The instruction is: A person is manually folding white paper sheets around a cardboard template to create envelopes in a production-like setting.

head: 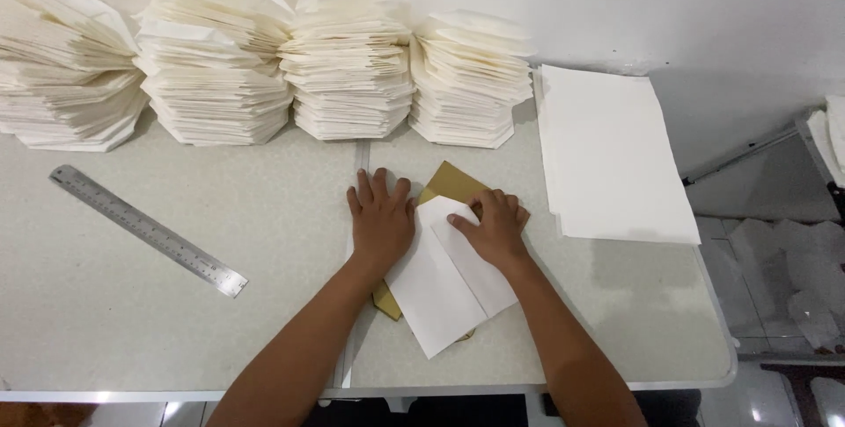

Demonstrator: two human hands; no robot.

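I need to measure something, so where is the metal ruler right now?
In the head view the metal ruler lies slanted on the left part of the table, in front of the paper stacks and well left of the left hand.

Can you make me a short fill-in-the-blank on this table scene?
1. Both hands press on a folded white sheet that lies over a ____ coloured card.
2. The metal ruler lies to the ____ of the left hand.
3. Along the back of the table stand ____ stacks of folded paper.
4. The flat pile of sheets lies nearest the ____ hand.

Missing words: gold; left; four; right
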